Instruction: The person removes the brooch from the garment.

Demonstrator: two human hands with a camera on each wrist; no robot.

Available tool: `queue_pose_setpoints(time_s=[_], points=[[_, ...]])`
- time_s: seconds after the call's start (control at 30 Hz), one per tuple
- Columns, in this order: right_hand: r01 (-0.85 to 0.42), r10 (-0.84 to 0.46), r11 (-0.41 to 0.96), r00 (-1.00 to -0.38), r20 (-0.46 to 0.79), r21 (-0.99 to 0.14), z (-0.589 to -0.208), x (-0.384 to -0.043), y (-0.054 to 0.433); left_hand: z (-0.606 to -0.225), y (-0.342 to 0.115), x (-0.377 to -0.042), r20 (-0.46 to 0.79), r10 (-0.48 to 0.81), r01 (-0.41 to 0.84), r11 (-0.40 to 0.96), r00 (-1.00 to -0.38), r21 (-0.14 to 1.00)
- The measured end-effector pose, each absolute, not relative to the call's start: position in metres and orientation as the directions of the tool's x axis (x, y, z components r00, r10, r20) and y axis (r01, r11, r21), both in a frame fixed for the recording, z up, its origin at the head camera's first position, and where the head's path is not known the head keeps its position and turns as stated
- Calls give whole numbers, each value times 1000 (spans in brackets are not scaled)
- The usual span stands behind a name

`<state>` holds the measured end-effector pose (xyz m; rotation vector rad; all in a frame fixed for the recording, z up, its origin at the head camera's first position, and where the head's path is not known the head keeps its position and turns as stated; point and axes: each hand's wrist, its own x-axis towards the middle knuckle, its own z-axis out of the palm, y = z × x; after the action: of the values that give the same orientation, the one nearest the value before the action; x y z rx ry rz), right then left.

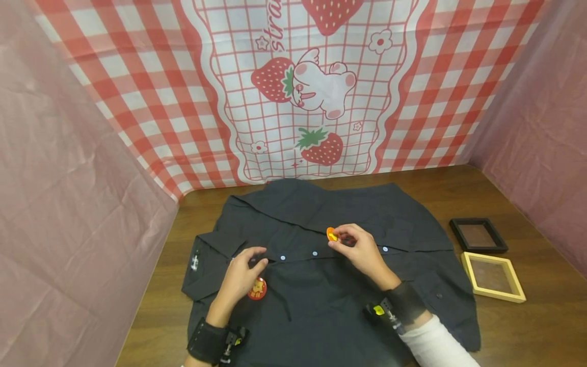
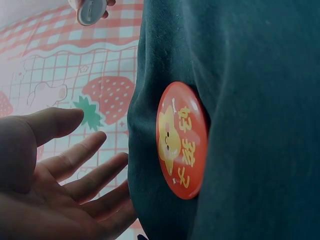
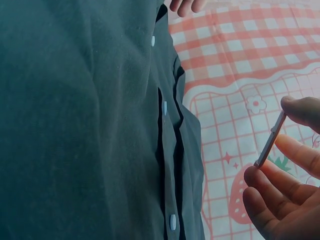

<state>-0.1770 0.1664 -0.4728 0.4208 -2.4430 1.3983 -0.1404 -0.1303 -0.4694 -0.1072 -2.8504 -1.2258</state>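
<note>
A dark button-up shirt (image 1: pixel 316 300) lies spread on the table. Between thumb and fingers, my right hand (image 1: pixel 359 248) pinches an orange pin badge (image 1: pixel 330 234) above the shirt's button line; the right wrist view shows this badge (image 3: pixel 270 142) edge-on. My left hand (image 1: pixel 243 272) hovers over the shirt's left part with relaxed fingers, holding nothing. Just beside it, a red round badge (image 2: pixel 182 140) with a yellow star figure and lettering sits on the shirt cloth. In the left wrist view, the pale back of the other badge (image 2: pixel 91 11), with its pin, shows at the top.
On the table's right side lie a black frame (image 1: pixel 478 235) and a pale yellow frame (image 1: pixel 494 277). A red checked cloth (image 1: pixel 156 92) with strawberries hangs behind, and pink cloth walls (image 1: pixel 69 204) stand on both sides.
</note>
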Motion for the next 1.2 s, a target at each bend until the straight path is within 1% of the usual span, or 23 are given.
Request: queue_pose_setpoints(time_s=[0.23, 0.8, 1.03, 1.2], points=[[-380, -98, 492, -918, 384, -783, -474, -177, 168, -468, -132, -141, 85, 57, 101, 688, -995, 719], [-338, -71, 504, -934, 351, -795, -475, -178, 176, -471, -131, -142, 50, 68, 83, 687, -996, 722], [-332, -72, 511, -936, 345, -793, -478, -179, 177, -472, -132, -141, 68, 82, 106, 694, -994, 712], [-327, -67, 511, -937, 342, -795, -479, -180, 178, -473, -132, -141, 55, 76, 93, 696, -996, 712]])
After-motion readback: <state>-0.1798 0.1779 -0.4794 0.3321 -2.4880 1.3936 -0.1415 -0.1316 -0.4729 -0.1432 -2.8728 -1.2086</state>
